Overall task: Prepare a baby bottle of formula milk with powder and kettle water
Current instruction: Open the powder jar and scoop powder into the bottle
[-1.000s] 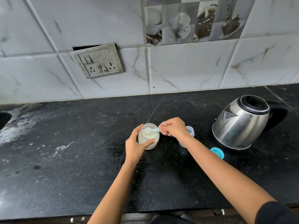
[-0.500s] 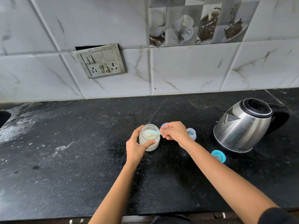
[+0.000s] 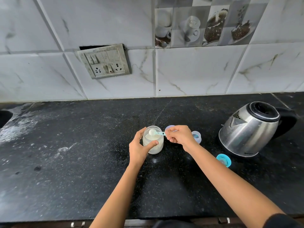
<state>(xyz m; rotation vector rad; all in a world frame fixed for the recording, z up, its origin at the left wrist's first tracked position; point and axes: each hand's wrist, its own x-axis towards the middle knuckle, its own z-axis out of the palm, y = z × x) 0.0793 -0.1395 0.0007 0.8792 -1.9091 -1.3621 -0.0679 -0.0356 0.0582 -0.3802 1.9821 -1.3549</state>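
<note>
A clear powder jar [image 3: 155,148], open and holding white formula, stands on the black counter [image 3: 82,162]. My left hand [image 3: 139,146] grips its side. My right hand [image 3: 178,134] pinches the handle of a small blue scoop [image 3: 153,132], whose heaped bowl sits over the jar's mouth. Behind my right hand stands a clear baby bottle [image 3: 196,136], partly hidden. A pale lid [image 3: 168,128] peeks out behind my fingers. The steel kettle [image 3: 251,129] stands at the right. A blue bottle ring with teat [image 3: 223,160] lies in front of it.
A tiled wall with a switch and socket plate [image 3: 105,63] rises behind the counter. A sink edge [image 3: 5,117] shows at the far left, with white smears on the counter beside it. The counter's front edge runs along the bottom.
The scoop has risen a little above the powder and now sits heaped over the jar's mouth. Both hands stay where they were.
</note>
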